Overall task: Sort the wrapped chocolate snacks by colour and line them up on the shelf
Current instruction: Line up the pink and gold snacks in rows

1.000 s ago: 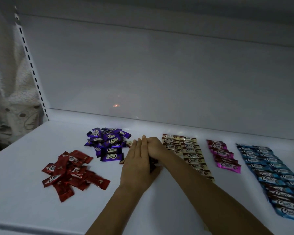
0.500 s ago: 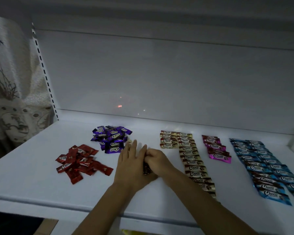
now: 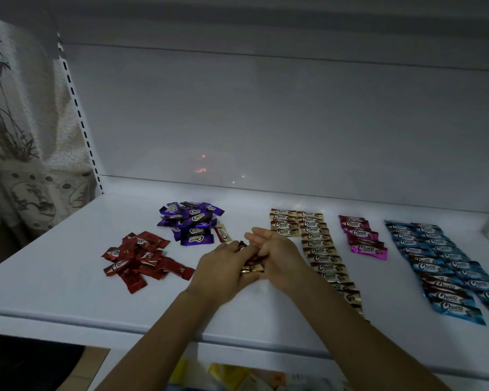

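On the white shelf lie a loose red pile and a loose purple pile, with one gold-brown snack beside the purple ones. Further right run two gold-brown rows, a pink row and two blue rows. At the shelf's middle, my left hand curls round a small bundle of gold-brown snacks. My right hand presses against the bundle's other side with its fingers stretched out. Both hands are blurred.
The shelf's back panel rises behind the snacks, and a slotted upright stands at the left with a patterned curtain beyond it. Coloured packages show on a lower level below the front edge.
Both hands drew back toward the front edge with the bundle. My right hand's fingers have uncurled from a fist. The camera has pulled back, showing the shelf's front edge.
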Available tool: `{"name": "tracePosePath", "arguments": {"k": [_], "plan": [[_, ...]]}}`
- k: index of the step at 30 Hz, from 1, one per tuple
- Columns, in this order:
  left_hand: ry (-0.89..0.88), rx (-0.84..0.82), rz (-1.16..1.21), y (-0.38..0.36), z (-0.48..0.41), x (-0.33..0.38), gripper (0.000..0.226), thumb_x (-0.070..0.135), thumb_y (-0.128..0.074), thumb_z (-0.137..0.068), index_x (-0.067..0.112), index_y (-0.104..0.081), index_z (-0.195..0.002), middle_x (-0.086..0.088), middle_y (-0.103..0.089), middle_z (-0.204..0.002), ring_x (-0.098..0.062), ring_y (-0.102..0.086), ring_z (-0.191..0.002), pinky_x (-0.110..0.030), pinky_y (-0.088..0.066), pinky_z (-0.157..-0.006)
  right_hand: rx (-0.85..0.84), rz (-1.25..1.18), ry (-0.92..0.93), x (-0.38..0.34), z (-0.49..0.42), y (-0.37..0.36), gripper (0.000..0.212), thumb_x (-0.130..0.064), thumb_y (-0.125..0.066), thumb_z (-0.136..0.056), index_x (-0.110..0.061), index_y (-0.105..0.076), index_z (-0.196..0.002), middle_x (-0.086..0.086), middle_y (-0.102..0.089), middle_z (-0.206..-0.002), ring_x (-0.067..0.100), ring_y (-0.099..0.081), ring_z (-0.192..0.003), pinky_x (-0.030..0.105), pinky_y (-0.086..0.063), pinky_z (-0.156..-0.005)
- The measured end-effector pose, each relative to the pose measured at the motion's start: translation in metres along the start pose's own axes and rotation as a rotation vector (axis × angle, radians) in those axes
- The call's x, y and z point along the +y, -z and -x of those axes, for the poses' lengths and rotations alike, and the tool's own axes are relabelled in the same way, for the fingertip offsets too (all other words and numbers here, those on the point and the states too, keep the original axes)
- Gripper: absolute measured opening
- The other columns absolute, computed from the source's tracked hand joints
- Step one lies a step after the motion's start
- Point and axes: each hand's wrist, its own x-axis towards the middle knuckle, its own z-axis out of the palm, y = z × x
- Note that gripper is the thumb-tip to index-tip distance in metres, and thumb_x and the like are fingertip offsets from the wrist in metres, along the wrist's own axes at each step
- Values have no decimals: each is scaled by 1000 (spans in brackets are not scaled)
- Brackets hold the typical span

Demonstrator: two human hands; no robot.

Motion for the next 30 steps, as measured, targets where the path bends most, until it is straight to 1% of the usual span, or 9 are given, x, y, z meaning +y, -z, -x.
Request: {"name": "tracePosePath", "arguments": {"k": [5, 9, 11, 13, 16, 20, 23, 27, 30], "plan": [[109, 134, 269, 6, -7, -5, 33, 42, -62, -88, 23, -66, -114, -1, -67, -104, -20, -62, -91, -33, -50, -76, 103, 127, 125, 3, -2, 14, 33, 10, -40, -88, -13, -63, -90, 7, -67, -104, 15, -61, -97, 21, -46, -76], [310, 294, 514, 8, -6, -12, 11, 28, -71, -84, 25, -68, -94, 11, -67, -86, -7, -63, -79, -26, -50, -73, 122, 162, 204, 8, -8, 23, 19, 2, -53, -88, -11, -67, -90, 4, -68, -93, 15, -61, -92, 22, -43, -83], [426, 357, 734, 11, -6, -11, 10, 28, -71, -84, 34, -64, -86, 14, -69, -80, -4, -66, -75, -20, -52, -67, 132, 313, 281, 12, -17, 16, 17, 2, -56, -86, -8, -68, -93, 0, -66, -88, 16, -60, -89, 16, -45, -73], [524, 447, 877, 11, -5, -13, 5, 30, -69, -85, 32, -66, -89, 10, -71, -79, -5, -68, -76, -17, -52, -66, 141, 576, 356, 17, -28, 5, 20, 2, -53, -88, -10, -67, -97, -2, -66, -87, 16, -61, -89, 17, -45, -66], [614, 568, 962, 10, -2, -20, 6, 31, -68, -87, 28, -68, -92, 7, -72, -80, -4, -69, -77, -23, -53, -68, 127, 841, 424, 22, -45, -13, 22, 0, -50, -89, -7, -65, -104, 10, -69, -103, 23, -64, -96, 24, -48, -75], [646, 654, 1058, 10, -2, -20, 7, 26, -67, -87, 24, -71, -93, 6, -74, -82, -8, -70, -81, -27, -54, -72, 82, 1097, 574, 22, -60, -30, 23, -6, -60, -86, -7, -65, -108, 11, -69, -105, 26, -63, -97, 34, -50, -85], [682, 698, 1113, 11, -4, -22, 15, 24, -68, -88, 14, -72, -99, 0, -74, -87, -14, -70, -85, -34, -55, -76, 38, 1223, 616, 22, -66, -38, 23, -14, -59, -87, -12, -67, -109, 9, -70, -103, 28, -63, -97, 38, -49, -84], [714, 753, 1177, 15, -6, -22, 7, 23, -67, -88, 19, -71, -91, 2, -74, -81, -9, -70, -79, -25, -53, -70, 27, 1442, 642, 24, -63, -36, 16, -22, -57, -84, -14, -69, -88, 11, -70, -89, 32, -62, -88, 38, -49, -75], [708, 746, 1184, 16, -8, -23, 6, 23, -66, -89, 20, -71, -90, 4, -74, -79, -7, -70, -78, -19, -51, -67, 115, 1531, 676, 25, -53, -30, 21, -25, -54, -89, -12, -69, -94, 11, -69, -92, 30, -60, -89, 33, -45, -70]]}}
